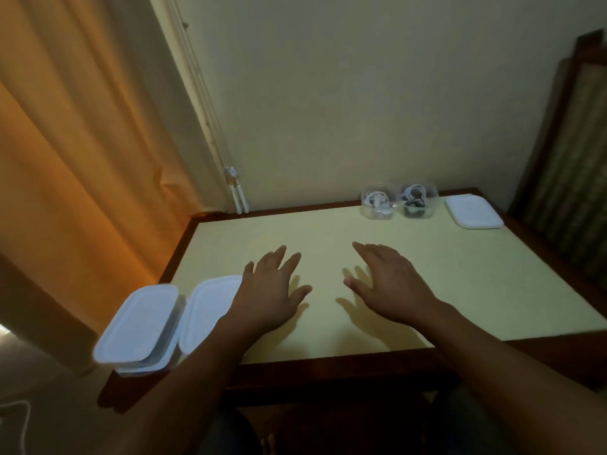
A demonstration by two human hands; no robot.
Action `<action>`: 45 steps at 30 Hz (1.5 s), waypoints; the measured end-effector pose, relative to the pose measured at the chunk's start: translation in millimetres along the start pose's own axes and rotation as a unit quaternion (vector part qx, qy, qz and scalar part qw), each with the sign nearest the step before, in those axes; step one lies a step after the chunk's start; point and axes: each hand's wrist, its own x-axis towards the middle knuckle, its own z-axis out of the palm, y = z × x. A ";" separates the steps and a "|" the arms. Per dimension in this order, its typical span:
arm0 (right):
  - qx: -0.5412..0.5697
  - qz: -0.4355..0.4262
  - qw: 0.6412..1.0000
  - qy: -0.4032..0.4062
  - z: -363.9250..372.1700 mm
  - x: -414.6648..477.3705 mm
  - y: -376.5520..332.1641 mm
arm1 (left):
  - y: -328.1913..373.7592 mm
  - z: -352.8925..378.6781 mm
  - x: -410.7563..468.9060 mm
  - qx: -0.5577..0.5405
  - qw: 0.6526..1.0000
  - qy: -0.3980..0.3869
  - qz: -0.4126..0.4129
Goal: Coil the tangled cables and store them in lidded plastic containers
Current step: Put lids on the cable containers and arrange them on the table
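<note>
Pale yellow covered the surface [460, 290], which had a dark wooden rim and a cream wall [328, 93] behind it. Two clear containers stood side by side, without lids, at the far edge by that wall. The left clear container [377, 210] held coiled white cables [374, 199]. The right clear container [423, 200] held a white coil above a dark cable [414, 205]. The cables in each were too small to count, and any label was too blurred to read.

Just right of the clear containers, and apart from them, one white lid [473, 212] lay flat.

Well in front of the clear containers were two hands, palms down and holding nothing. The left hand [272, 290] had straight, spread fingers, and so did the right hand [391, 284]. Whether they touched the surface or hung just above it could not be told.

Further out, far to the near left of the clear containers, sat two containers with white lids on. The inner lidded container [207, 310] was partly hidden by the left wrist. The outer lidded container [138, 323] overhung the corner, with another white edge showing under it.

Beyond these hung one orange curtain [82, 142], and dark wooden furniture [571, 159] stood to the right of the clear containers.
</note>
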 end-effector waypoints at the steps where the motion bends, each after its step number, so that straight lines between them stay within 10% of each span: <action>1: -0.003 0.014 1.000 0.000 -5.1 -2.3 15.6 | 10.8 2.3 7.8 0.004 1.000 -0.011 0.010; 13: -0.057 0.078 0.995 0.014 -29.9 34.5 140.7 | 114.5 24.6 136.3 0.017 0.997 -0.011 0.075; 30: -0.154 0.013 0.986 0.068 43.4 204.4 211.2 | 90.7 100.9 323.6 -0.020 0.992 0.053 0.112; 45: 0.064 0.072 0.991 0.096 52.6 141.3 162.0 | 73.3 91.6 227.6 -0.190 0.974 0.063 0.107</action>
